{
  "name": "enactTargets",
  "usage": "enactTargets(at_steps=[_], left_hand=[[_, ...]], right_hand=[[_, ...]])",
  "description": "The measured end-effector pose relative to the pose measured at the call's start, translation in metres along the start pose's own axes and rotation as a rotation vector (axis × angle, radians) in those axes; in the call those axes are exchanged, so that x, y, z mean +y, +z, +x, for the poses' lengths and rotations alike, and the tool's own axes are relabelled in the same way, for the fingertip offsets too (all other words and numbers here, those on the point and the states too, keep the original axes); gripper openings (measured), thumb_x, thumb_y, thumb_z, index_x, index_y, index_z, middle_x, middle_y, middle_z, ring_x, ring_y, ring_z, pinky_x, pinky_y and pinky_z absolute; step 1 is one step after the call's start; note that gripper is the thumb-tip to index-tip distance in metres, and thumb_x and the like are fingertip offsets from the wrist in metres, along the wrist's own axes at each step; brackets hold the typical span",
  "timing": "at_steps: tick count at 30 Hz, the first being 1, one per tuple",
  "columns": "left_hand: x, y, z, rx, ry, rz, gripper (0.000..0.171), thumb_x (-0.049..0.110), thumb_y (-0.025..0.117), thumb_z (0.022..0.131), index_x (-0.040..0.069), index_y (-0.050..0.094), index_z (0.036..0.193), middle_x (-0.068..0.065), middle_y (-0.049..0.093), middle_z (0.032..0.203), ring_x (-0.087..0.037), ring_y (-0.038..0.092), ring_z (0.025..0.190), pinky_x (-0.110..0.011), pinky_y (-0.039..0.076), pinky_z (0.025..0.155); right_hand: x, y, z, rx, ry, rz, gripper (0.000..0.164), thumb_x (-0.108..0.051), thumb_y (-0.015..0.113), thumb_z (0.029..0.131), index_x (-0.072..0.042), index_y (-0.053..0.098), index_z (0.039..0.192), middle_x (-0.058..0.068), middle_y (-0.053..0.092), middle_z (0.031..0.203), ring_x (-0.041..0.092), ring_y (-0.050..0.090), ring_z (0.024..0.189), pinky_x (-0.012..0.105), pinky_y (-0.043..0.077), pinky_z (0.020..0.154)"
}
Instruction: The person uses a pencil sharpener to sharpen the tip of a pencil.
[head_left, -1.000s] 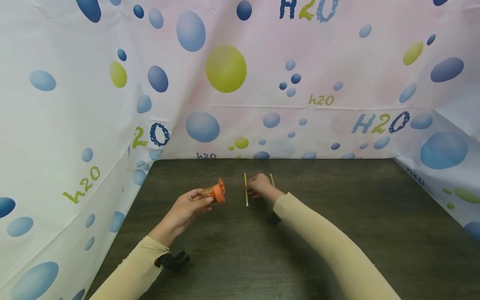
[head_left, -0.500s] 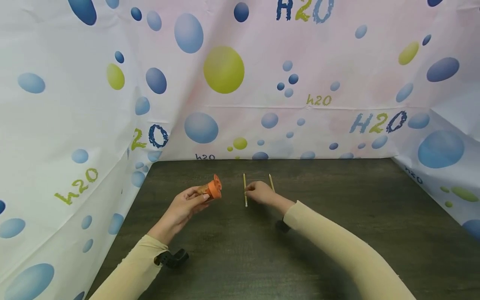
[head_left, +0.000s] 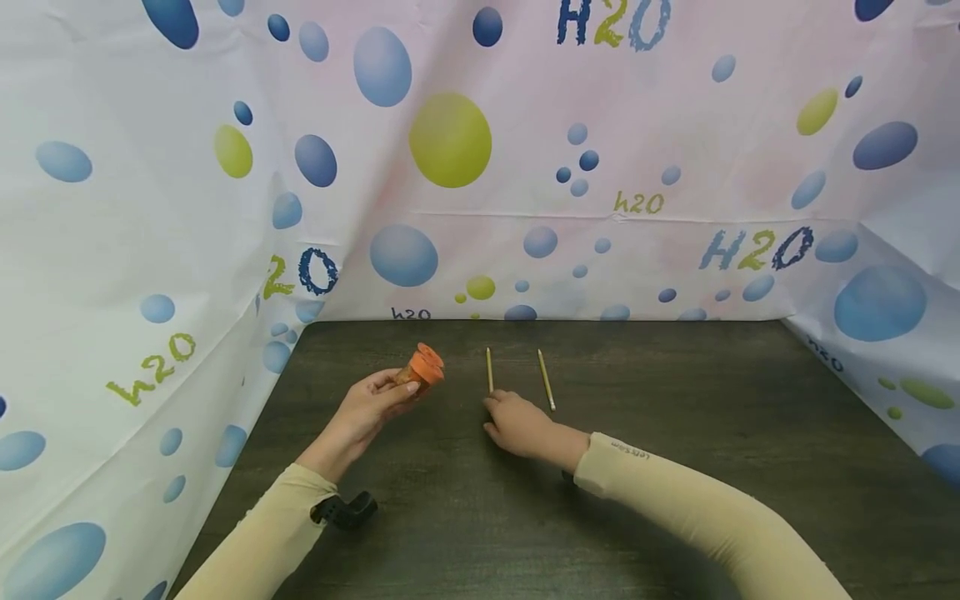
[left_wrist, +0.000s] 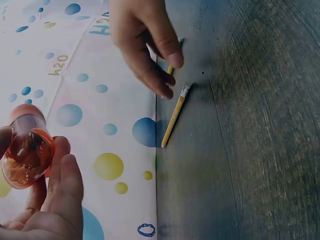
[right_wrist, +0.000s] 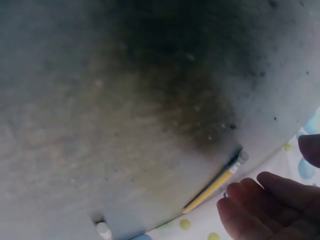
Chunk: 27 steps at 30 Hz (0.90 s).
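My left hand [head_left: 367,414] holds a small clear container with an orange cap [head_left: 425,367] above the left part of the table. In the left wrist view, brownish flakes show inside the clear container [left_wrist: 27,157], pinched between thumb and fingers. My right hand [head_left: 517,427] is over the near end of the left yellow pencil [head_left: 490,368], hiding its eraser end in the head view. Its loosely bent fingers [right_wrist: 280,200] have nothing between them in the right wrist view. To the right lies a second yellow pencil [head_left: 546,381], eraser end toward me.
The dark wooden table [head_left: 450,517] runs back to a white sheet with blue and green dots [head_left: 465,250], which also stands along both sides. A black wrist strap mount [head_left: 345,510] sticks out from the left sleeve.
My right hand has moved toward me, from between the pencils to the left pencil's near end, uncovering the right pencil. The container in my left hand has tilted a little more upright.
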<state>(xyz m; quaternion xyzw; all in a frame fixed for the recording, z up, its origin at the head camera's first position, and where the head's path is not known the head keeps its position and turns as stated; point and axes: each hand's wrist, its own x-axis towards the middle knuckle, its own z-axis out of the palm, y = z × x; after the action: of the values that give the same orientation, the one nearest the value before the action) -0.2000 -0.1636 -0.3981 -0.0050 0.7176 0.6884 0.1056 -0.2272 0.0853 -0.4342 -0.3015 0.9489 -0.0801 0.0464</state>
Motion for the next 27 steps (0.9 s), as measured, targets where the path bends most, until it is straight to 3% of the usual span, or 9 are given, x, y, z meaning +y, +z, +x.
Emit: enactTargets(at_steps=[6, 9, 13, 15, 19, 27], left_hand=[[0.002, -0.002, 0.002, -0.003, 0.012, -0.060, 0.054, 0.017, 0.062, 0.103, -0.003, 0.042, 0.150, 0.001, 0.064, 0.128, 0.003, 0.067, 0.102, -0.028, 0.056, 0.107], [0.002, -0.001, 0.006, 0.005, 0.016, -0.049, 0.056, 0.019, 0.058, 0.105, -0.003, 0.039, 0.153, -0.015, 0.056, 0.145, 0.003, 0.064, 0.107, -0.035, 0.049, 0.117], [0.002, -0.001, 0.013, 0.031, 0.000, -0.041, 0.056, 0.019, 0.055, 0.107, -0.001, 0.036, 0.156, -0.022, 0.042, 0.160, -0.005, 0.059, 0.119, -0.046, 0.037, 0.126], [0.003, -0.001, 0.017, 0.036, -0.012, -0.063, 0.057, 0.018, 0.054, 0.107, 0.001, 0.033, 0.158, -0.021, 0.039, 0.162, -0.014, 0.057, 0.131, -0.045, 0.035, 0.127], [0.006, 0.000, 0.024, 0.032, -0.007, -0.087, 0.060, 0.015, 0.053, 0.108, 0.001, 0.028, 0.161, -0.020, 0.034, 0.165, -0.031, 0.039, 0.152, -0.045, 0.031, 0.129], [0.005, 0.003, 0.037, 0.088, 0.022, 0.024, 0.062, 0.016, 0.061, 0.103, 0.002, 0.034, 0.158, -0.023, 0.042, 0.158, -0.037, 0.042, 0.148, -0.051, 0.034, 0.127]], right_hand=[[-0.001, 0.007, -0.002, -0.022, 0.012, -0.022, 0.046, -0.021, 0.063, 0.103, 0.007, 0.057, 0.139, 0.023, 0.057, 0.146, 0.037, 0.058, 0.134, 0.045, 0.054, 0.110], [-0.002, 0.008, -0.003, -0.027, 0.015, -0.026, 0.046, -0.021, 0.063, 0.103, 0.007, 0.058, 0.139, 0.022, 0.057, 0.147, 0.036, 0.057, 0.135, 0.045, 0.054, 0.110], [-0.004, 0.008, -0.005, -0.023, 0.009, -0.036, 0.045, -0.021, 0.064, 0.102, 0.007, 0.058, 0.138, 0.022, 0.057, 0.145, 0.035, 0.059, 0.133, 0.045, 0.055, 0.108], [-0.004, 0.008, -0.005, -0.021, 0.007, -0.036, 0.045, -0.020, 0.064, 0.102, 0.007, 0.059, 0.138, 0.022, 0.057, 0.145, 0.035, 0.060, 0.132, 0.045, 0.056, 0.107], [-0.005, 0.008, -0.006, -0.030, 0.016, -0.027, 0.045, -0.020, 0.064, 0.102, 0.006, 0.059, 0.138, 0.022, 0.057, 0.146, 0.035, 0.060, 0.132, 0.045, 0.056, 0.107], [-0.006, 0.008, -0.007, -0.017, 0.011, -0.019, 0.044, -0.019, 0.064, 0.102, 0.007, 0.059, 0.137, 0.023, 0.057, 0.146, 0.036, 0.060, 0.133, 0.046, 0.055, 0.108]])
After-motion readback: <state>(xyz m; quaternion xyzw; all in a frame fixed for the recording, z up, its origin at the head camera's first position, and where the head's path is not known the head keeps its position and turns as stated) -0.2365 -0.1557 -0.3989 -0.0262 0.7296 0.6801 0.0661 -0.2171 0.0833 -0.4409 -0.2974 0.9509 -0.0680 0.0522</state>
